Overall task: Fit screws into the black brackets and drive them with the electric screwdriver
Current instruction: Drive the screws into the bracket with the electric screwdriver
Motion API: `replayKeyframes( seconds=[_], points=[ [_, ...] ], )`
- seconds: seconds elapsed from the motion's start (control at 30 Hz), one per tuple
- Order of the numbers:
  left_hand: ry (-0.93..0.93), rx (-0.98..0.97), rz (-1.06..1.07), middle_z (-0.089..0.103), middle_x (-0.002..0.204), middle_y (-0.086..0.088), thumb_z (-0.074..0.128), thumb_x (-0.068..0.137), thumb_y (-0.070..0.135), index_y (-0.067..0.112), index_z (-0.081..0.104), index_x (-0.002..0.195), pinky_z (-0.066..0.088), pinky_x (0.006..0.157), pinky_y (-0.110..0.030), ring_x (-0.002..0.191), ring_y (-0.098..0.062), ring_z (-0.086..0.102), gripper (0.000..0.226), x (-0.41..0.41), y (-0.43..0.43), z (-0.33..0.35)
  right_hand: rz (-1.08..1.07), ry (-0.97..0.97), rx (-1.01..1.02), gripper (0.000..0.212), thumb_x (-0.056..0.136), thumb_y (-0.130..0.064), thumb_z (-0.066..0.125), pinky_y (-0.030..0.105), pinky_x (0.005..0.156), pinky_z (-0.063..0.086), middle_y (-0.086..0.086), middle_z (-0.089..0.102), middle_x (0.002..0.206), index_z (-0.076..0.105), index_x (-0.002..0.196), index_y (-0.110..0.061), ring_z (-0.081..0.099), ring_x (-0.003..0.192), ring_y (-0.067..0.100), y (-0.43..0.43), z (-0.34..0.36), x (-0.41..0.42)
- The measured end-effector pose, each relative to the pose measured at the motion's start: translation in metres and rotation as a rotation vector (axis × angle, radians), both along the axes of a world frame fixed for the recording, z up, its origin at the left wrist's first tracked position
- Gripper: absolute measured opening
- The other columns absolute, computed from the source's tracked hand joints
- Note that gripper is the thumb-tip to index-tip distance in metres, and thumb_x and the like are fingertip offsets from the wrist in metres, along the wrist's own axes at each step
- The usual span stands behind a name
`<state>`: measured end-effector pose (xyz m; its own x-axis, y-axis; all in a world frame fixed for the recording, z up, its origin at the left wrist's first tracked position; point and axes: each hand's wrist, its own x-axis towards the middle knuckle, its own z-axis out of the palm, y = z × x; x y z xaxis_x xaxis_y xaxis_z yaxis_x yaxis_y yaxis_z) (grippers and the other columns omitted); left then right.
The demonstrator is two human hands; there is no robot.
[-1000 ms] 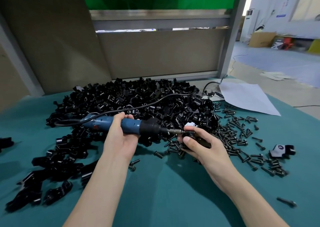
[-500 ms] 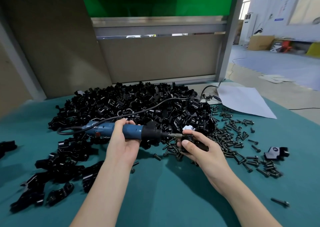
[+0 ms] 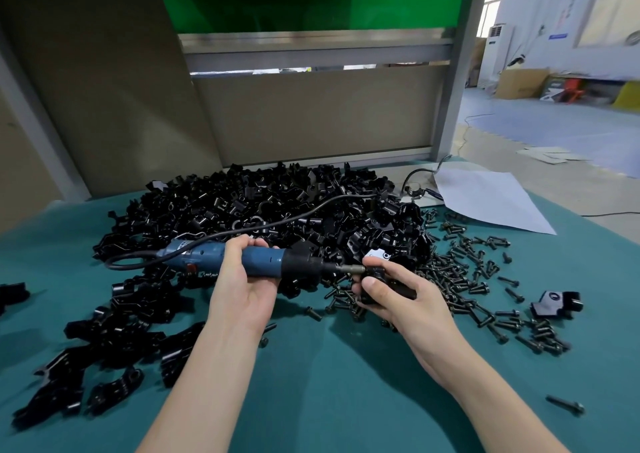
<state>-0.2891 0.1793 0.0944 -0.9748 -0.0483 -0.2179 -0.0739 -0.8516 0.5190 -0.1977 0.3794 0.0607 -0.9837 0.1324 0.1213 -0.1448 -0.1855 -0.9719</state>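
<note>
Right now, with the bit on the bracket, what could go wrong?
1. The right hand pinches the bracket right at the bit of the electric screwdriver; a slip could jab the thumb.
2. The cord lies across the bracket pile and could snag when the left hand moves.

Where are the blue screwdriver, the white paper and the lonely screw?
electric screwdriver [image 3: 266, 262], head view, blue body.
white paper [image 3: 488, 199], head view, sheet's middle.
lone screw [image 3: 564, 405], head view, its shank.

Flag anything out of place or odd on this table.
One screw lies alone at the front right, apart from the scattered screws. One bracket sits beside those screws, away from the bracket pile. Nothing looks damaged.
</note>
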Motion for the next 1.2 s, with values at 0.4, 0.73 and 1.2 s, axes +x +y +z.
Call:
replayKeyframes(
  seconds=[0.4, 0.73, 1.2],
  points=[
    [-0.012, 0.024, -0.025, 0.062, 0.063, -0.001, 0.061, 0.092, 0.009, 0.011, 0.051, 0.088, 0.061, 0.065, -0.035, 0.053, -0.012, 0.064, 0.012, 0.001, 0.002, 0.003, -0.034, 0.011, 0.124, 0.032, 0.081, -0.039, 0.078, 0.024, 0.093, 0.055, 0.000, 0.078, 0.103, 0.076, 0.114, -0.041, 0.072, 0.101, 0.011, 0.000, 0.004, -0.001],
    [-0.203, -0.022, -0.003, 0.062, 0.081, -0.006, 0.067, 0.095, 0.012, 0.008, 0.054, 0.100, 0.059, 0.065, -0.034, 0.062, -0.014, 0.065, 0.015, 0.000, 0.005, 0.009, -0.097, 0.080, 0.329, 0.016, 0.078, -0.047, 0.073, 0.007, 0.049, 0.032, -0.022, 0.064, 0.066, 0.078, 0.094, -0.047, 0.043, 0.048, -0.001, -0.002, 0.011, 0.008],
    [-0.114, -0.071, 0.096, 0.062, 0.073, -0.002, 0.066, 0.092, 0.013, 0.008, 0.054, 0.095, 0.059, 0.062, -0.028, 0.060, -0.014, 0.062, 0.014, -0.008, -0.005, 0.013, 0.005, -0.105, -0.377, 0.039, 0.080, -0.019, 0.073, 0.030, 0.075, 0.062, 0.017, 0.074, 0.098, 0.070, 0.115, -0.002, 0.073, 0.091, 0.029, -0.005, 0.018, 0.000]
  ],
)
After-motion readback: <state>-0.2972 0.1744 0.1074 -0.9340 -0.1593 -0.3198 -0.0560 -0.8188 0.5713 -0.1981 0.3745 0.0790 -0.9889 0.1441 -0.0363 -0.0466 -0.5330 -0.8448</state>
